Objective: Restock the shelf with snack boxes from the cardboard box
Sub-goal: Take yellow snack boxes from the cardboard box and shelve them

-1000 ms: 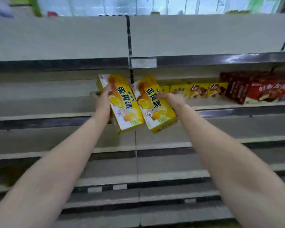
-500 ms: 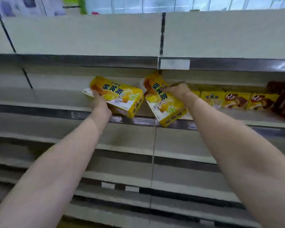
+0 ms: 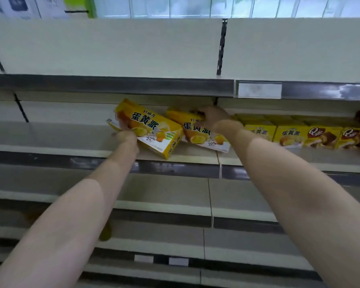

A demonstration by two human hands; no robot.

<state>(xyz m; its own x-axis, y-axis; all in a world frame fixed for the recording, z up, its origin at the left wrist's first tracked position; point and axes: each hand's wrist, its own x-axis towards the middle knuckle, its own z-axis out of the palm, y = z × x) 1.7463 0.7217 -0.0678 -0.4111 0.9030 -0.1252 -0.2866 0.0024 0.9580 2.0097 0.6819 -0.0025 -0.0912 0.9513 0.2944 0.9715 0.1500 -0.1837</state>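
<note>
Two yellow egg-yolk-pie snack boxes are on the second shelf (image 3: 50, 142). My left hand (image 3: 126, 137) grips the lower left edge of the left snack box (image 3: 152, 129), which is tilted with one corner over the shelf's front edge. My right hand (image 3: 211, 117) grips the top of the right snack box (image 3: 197, 134), which leans back on the shelf. The two boxes touch side by side. The cardboard box is out of view.
To the right on the same shelf stand a row of yellow snack boxes (image 3: 289, 136) and Q-cake boxes (image 3: 324, 137). A shelf board (image 3: 112, 85) hangs close above the hands. Lower shelf tiers (image 3: 164, 198) run below. A price label holder (image 3: 259, 90) sits above right.
Both hands have pushed the two boxes further onto the shelf. The right box has gone from hanging over the edge to lying on the shelf; the left box has moved closer to it.
</note>
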